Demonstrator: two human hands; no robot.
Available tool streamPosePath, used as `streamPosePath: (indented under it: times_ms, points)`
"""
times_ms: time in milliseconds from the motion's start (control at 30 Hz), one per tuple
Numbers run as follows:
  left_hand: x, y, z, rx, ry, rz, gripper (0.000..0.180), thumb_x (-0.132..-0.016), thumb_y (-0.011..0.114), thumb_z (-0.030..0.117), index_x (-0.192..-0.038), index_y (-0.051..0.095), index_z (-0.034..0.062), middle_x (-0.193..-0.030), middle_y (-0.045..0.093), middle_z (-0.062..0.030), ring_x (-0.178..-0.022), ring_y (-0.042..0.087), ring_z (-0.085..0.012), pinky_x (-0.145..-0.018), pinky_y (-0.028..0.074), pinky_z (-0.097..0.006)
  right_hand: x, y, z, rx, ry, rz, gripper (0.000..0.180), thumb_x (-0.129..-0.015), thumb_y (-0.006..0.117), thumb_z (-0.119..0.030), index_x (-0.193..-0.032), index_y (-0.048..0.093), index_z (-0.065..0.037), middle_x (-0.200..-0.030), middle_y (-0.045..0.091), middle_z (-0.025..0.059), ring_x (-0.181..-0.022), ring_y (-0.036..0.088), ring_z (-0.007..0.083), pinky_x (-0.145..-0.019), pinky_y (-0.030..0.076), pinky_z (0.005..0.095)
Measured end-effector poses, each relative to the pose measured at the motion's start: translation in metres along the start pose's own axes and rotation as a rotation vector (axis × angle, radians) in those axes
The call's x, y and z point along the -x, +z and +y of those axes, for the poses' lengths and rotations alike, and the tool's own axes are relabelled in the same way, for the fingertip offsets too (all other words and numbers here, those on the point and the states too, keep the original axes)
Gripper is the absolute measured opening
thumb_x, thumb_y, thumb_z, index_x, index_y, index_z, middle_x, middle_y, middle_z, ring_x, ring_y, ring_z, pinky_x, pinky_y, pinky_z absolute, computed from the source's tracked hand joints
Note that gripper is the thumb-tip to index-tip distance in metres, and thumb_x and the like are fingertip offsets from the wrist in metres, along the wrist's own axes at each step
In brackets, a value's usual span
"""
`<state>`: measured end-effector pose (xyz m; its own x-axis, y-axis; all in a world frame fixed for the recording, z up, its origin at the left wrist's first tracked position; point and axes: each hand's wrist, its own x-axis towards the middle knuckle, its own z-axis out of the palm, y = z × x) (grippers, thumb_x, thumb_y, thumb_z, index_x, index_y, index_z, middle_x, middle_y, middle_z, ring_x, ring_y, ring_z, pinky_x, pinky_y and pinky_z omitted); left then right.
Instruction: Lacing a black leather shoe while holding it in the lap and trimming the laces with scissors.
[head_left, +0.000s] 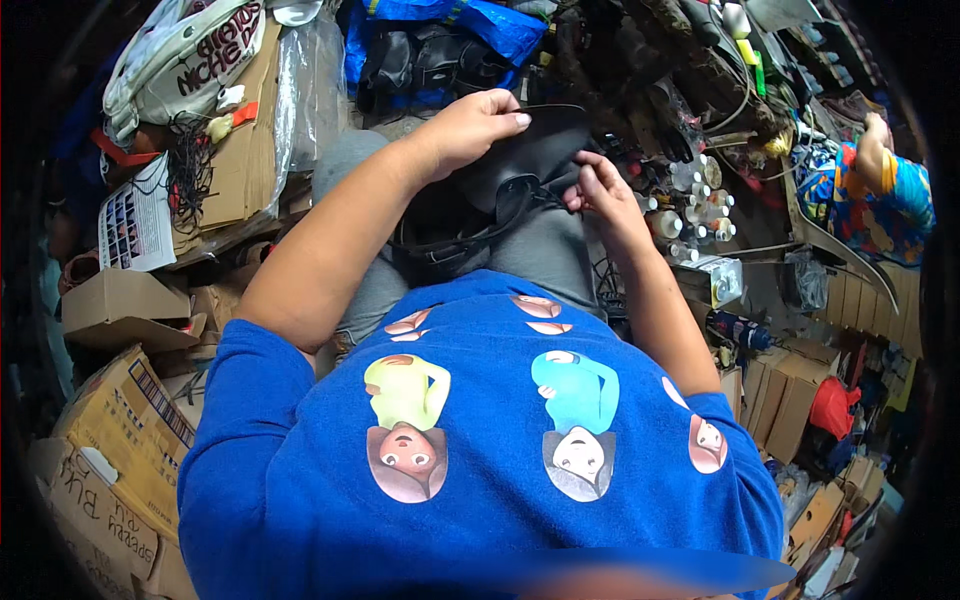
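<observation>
On my grey-trousered lap lies a black, leather-looking bag (540,140) with a smooth raised flap and a strap or band curving toward me. My left hand (478,125) pinches the flap's far left edge between thumb and fingers. At the right edge of the same flap, my right hand (608,198) has its fingers curled with the tips against the black material. The bag's lower part is in shadow, so its inside does not show. Just beyond my knees stands a blue bag (500,25) with black leather-like items (430,65) in it.
Several small white-capped bottles (690,205) stand to the right. Farther right, a person in a colourful shirt (895,205) is close to a curved pale strip (850,255). Cardboard boxes (125,310) and a white cloth bag (185,60) crowd the left side.
</observation>
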<state>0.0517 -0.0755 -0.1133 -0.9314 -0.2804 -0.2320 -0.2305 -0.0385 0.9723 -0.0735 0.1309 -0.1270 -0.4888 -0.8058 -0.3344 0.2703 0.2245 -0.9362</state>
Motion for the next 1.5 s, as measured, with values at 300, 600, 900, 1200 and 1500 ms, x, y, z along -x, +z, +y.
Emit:
streamPosePath:
  times_ms: [300, 600, 900, 1200, 1500]
  points:
    - [-0.014, 0.022, -0.005, 0.429, -0.176, 0.092, 0.018, -0.092, 0.056, 0.026, -0.091, 0.058, 0.0081, -0.085, 0.061, -0.0019, -0.082, 0.057, -0.0112, -0.073, 0.047, -0.028, -0.017, -0.011, -0.039, 0.073, 0.082, -0.291, 0.033, -0.080, 0.072, -0.027, -0.102, 0.060, -0.006, -0.079, 0.059, -0.0030, -0.070, 0.050, 0.0053, -0.064, 0.040, 0.0208]
    - [-0.005, 0.023, -0.008, -0.889, 0.583, 0.477, 0.031, -0.082, 0.064, 0.031, -0.100, 0.056, 0.0079, -0.091, 0.059, -0.0132, -0.085, 0.059, -0.0316, -0.075, 0.047, -0.042, -0.029, -0.018, -0.022, 0.257, 0.146, -0.109, 0.025, -0.081, 0.071, -0.029, -0.079, 0.062, -0.007, -0.070, 0.058, -0.0041, -0.065, 0.047, 0.0049, -0.062, 0.037, 0.0211]
    - [0.054, 0.029, 0.000, -1.135, 0.419, 0.006, 0.091, -0.061, 0.075, 0.038, -0.137, 0.035, 0.0088, -0.146, 0.030, -0.0111, -0.142, 0.011, -0.0306, -0.110, 0.006, -0.060, -0.025, -0.022, -0.037, 0.367, 0.040, -0.250, 0.018, -0.081, 0.072, -0.018, -0.087, 0.063, -0.004, -0.076, 0.060, -0.0028, -0.069, 0.052, 0.0055, -0.065, 0.042, 0.0219]
    - [0.096, 0.049, -0.032, -1.050, 0.306, 0.071, 0.085, -0.063, 0.069, 0.024, -0.137, 0.030, 0.0065, -0.147, 0.024, -0.0198, -0.140, 0.016, -0.0346, -0.111, 0.005, -0.058, -0.020, 0.010, -0.055, 0.565, -0.088, -0.420, 0.011, -0.081, 0.069, -0.009, -0.086, 0.065, 0.000, -0.079, 0.062, -0.0025, -0.077, 0.055, 0.0049, -0.073, 0.045, 0.0214]
    - [0.103, 0.061, -0.028, -0.958, -0.060, -0.001, 0.106, -0.071, 0.065, 0.036, -0.147, -0.005, 0.0105, -0.150, 0.003, -0.0287, -0.139, 0.013, -0.0404, -0.113, 0.013, -0.050, -0.029, 0.019, -0.035, 0.632, -0.058, -0.247, 0.025, -0.081, 0.073, -0.019, -0.096, 0.061, -0.003, -0.072, 0.057, -0.0041, -0.066, 0.051, 0.0040, -0.059, 0.041, 0.0212]
